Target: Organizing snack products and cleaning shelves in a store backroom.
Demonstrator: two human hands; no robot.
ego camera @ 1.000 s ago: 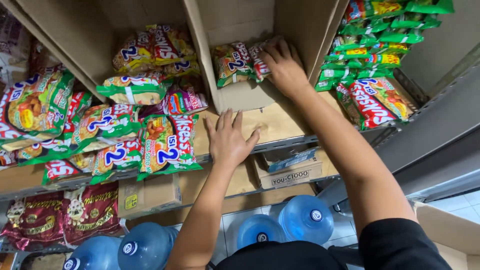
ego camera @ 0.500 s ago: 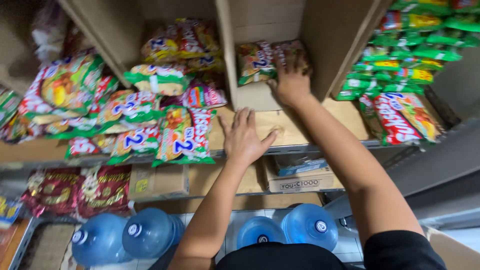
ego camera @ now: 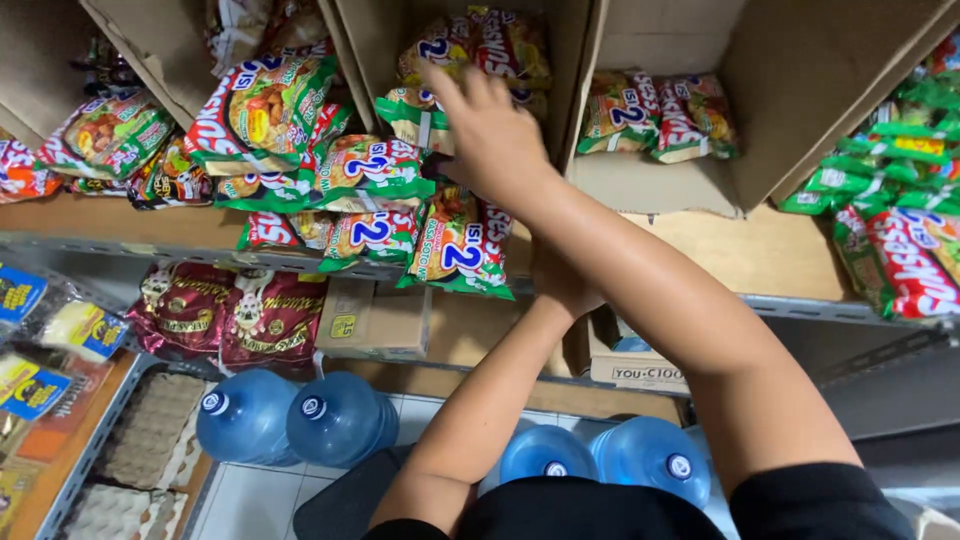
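I'm seeing my right hand (ego camera: 495,135) spreading open over the noodle packets (ego camera: 440,110) in the cardboard box (ego camera: 365,45) — gripping nothing yet, seemingly; my left hand (ego camera: 560,285), below the box, is mostly hidden — I cannot tell its state.

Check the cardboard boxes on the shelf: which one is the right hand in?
The middle cardboard box: the right hand touches its noodle packets.

The right hand (ego camera: 490,130) reaches into a cardboard box (ego camera: 375,40), fingers (ego camera: 445,85) spread over the noodle packets (ego camera: 425,115) inside. Below the fingers, more packets (ego camera: 365,205) lie heaped on the wooden shelf (ego camera: 100,215). The left hand (ego camera: 560,290) rests on the shelf edge, mostly hidden under the right forearm. Blue water jugs (ego camera: 290,415) stand lower down.
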